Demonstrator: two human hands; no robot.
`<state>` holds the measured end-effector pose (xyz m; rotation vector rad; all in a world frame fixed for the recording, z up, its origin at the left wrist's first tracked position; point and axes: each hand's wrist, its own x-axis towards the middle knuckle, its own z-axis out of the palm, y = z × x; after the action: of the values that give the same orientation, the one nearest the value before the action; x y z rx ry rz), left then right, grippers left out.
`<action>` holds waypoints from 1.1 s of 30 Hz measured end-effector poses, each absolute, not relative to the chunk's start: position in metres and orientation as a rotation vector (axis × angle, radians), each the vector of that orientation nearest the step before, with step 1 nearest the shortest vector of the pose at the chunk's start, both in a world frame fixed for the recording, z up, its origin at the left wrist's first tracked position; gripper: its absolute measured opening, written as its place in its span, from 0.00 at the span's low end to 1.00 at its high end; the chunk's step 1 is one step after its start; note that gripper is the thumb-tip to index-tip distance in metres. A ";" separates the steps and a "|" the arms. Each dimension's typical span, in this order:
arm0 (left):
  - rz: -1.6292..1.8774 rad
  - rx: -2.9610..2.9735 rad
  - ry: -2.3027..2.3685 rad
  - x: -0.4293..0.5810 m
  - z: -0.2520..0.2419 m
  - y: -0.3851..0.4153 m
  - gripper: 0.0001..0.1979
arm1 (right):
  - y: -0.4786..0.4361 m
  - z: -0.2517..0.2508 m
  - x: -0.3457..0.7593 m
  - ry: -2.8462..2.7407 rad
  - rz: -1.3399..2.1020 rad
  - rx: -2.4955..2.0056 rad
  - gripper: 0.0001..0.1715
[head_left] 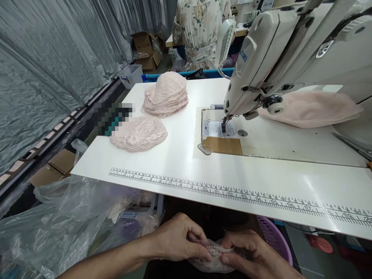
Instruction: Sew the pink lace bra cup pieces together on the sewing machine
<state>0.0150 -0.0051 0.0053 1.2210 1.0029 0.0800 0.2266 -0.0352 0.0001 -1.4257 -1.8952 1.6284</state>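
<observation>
The held lace piece point(214, 251) is pale pink, dotted with rows of small openwork holes. On the white tabletop point(174, 161), 2 lace piles, the taller stack point(165, 97) and the lower pile point(141, 135), show the same blush pink in an openwork pattern. The plain cloth point(314, 109) is smooth peach-pink. Black ruler markings point(203, 188) stripe the table's front edge. The sewing machine point(261, 50) is off-white with blue lettering point(243, 56), the patch point(222, 146) golden tan, the basket point(280, 242) purple, the sheeting point(58, 50) silvery grey, and the co-worker's garment point(200, 27) cream with a floral print
</observation>
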 end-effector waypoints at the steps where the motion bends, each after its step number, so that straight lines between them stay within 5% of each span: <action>1: 0.076 1.220 1.008 0.015 0.005 -0.006 0.12 | -0.035 -0.002 0.227 -1.890 1.646 -1.395 0.15; 33: 0.015 1.236 0.943 0.008 0.010 -0.004 0.12 | -0.028 -0.005 0.225 -1.693 1.996 -1.289 0.23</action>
<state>0.0077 -0.0041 0.0097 1.2361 0.9427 0.0147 0.2251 -0.0276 -0.0054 -1.2893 -1.6928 1.9959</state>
